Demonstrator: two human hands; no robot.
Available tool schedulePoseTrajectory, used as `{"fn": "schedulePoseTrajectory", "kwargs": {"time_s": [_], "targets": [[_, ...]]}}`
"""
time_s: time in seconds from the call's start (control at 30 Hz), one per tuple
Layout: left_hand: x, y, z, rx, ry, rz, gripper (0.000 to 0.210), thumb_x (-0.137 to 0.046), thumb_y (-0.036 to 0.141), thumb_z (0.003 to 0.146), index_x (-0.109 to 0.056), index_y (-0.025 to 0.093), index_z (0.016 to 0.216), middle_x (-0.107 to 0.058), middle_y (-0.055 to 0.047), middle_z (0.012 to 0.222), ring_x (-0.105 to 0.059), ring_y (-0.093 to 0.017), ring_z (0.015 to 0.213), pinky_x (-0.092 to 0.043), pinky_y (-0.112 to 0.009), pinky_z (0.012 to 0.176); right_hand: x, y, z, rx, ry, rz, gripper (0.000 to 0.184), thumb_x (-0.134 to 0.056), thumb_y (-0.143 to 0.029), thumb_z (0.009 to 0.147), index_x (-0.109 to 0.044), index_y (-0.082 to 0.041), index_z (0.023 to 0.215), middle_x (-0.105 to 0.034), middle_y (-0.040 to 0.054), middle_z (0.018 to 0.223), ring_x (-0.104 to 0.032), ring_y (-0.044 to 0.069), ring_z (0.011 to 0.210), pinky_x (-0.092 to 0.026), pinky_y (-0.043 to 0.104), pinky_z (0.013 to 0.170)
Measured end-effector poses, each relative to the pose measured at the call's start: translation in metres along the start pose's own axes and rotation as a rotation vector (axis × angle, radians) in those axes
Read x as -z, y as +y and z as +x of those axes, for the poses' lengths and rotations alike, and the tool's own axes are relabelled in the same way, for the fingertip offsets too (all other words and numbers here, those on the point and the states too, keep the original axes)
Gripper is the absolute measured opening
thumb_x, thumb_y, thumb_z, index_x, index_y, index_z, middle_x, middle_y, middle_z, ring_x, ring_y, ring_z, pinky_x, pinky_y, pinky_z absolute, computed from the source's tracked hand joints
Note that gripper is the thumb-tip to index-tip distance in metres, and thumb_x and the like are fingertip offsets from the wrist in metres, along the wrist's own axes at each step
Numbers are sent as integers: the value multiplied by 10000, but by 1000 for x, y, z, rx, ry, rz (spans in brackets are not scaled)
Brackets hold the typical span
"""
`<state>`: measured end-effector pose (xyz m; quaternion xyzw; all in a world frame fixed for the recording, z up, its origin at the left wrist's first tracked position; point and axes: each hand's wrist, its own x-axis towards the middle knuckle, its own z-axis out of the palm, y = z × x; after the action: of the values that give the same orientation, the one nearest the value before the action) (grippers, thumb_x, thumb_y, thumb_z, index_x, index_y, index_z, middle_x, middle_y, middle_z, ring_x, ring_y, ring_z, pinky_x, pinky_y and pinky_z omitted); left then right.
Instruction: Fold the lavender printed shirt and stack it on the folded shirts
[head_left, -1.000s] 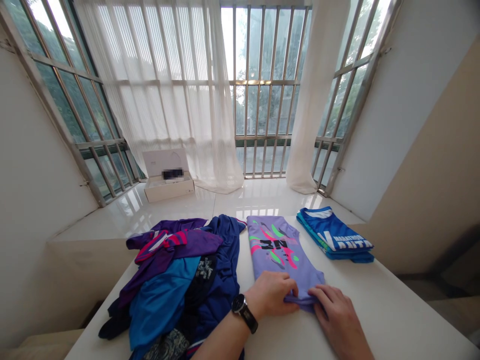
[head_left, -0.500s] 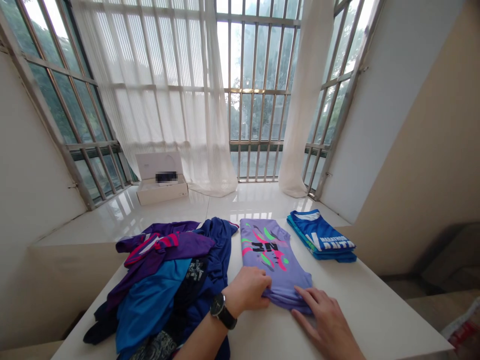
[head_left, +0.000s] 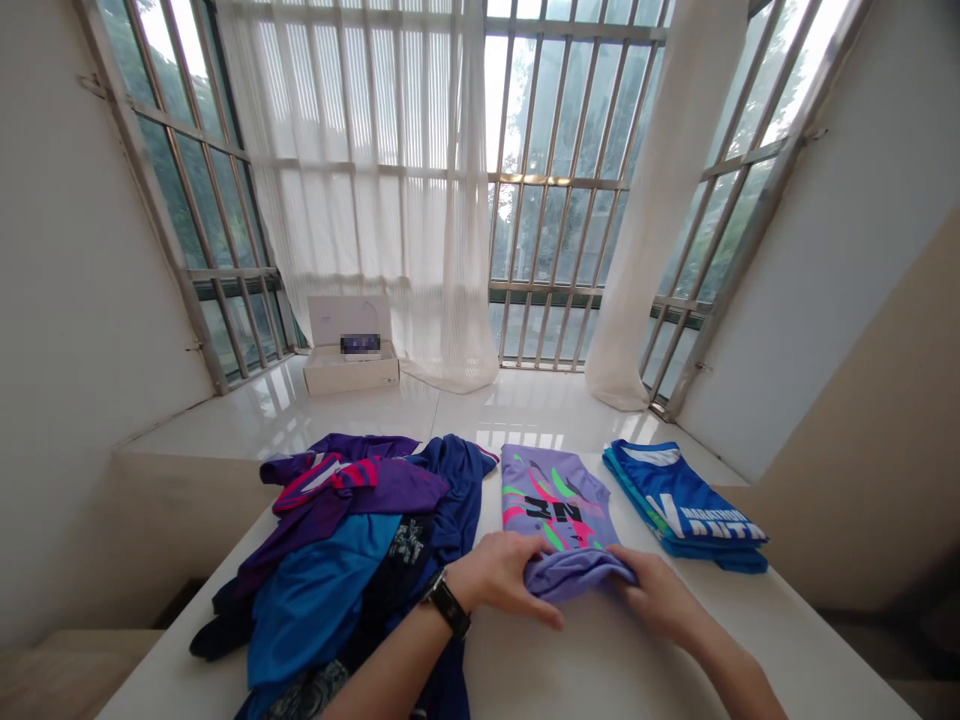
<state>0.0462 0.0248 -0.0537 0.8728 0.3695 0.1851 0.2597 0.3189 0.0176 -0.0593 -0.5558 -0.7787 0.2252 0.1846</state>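
A lavender shirt (head_left: 550, 495) with a pink, green and black print lies folded on the white table, its near edge raised and turned back in a soft roll. At the left end of that roll is my left hand (head_left: 504, 575), wearing a black watch; its fingers are on the cloth and the thumb stretches out below the fold. My right hand (head_left: 651, 585) grips the roll's right end, its fingertips partly hidden by the fabric.
To the left spreads a loose heap of purple, blue and black clothes (head_left: 307, 590). A folded stack of blue shirts (head_left: 682, 505) sits at the right. Behind, an opened white box (head_left: 352, 375) stands on the sill (head_left: 450, 410) before curtains and a barred window.
The near edge of the lavender shirt has been lifted and folded away from me. My right hand has gone from resting on it to gripping it. The view has shifted left.
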Motion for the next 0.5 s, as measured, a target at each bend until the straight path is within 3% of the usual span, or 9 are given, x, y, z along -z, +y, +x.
{"fn": "schedulePoseTrajectory", "kwargs": {"time_s": [0.07, 0.2, 0.33, 0.5], "targets": [[2, -5, -1, 7, 7, -71, 601, -809, 463, 626, -613, 251, 1153, -706, -18, 952, -653, -237, 858, -456, -270, 721, 6, 9, 12, 6, -52, 99, 340, -496, -443, 836, -731, -198, 812, -746, 35, 810, -664, 261, 791, -501, 334, 723], [0, -19, 7, 145, 145, -148, 209, -596, 226, 778, -635, 194, 981, -653, 11, 792, -587, -150, 705, -410, -220, 620, 10, 28, 26, -47, -107, 305, 478, -545, -611, 803, -743, -179, 856, -751, 34, 856, -670, 265, 831, -525, 324, 737], [-6, -29, 16, 222, 214, -231, 186, -551, 318, 849, -650, 175, 916, -633, 12, 763, -545, -137, 674, -401, -222, 600, 5, 35, 27, -100, -64, 350, 517, -538, -651, 805, -739, -186, 910, -749, 24, 880, -669, 242, 832, -524, 293, 722], [-11, -32, 18, 305, 310, -190, 214, -531, 331, 872, -666, 169, 839, -658, -5, 759, -570, -157, 706, -419, -242, 639, -2, 32, 27, -74, 70, 214, 479, -484, -623, 854, -686, -198, 764, -707, 0, 743, -637, 211, 743, -482, 270, 663]]}}
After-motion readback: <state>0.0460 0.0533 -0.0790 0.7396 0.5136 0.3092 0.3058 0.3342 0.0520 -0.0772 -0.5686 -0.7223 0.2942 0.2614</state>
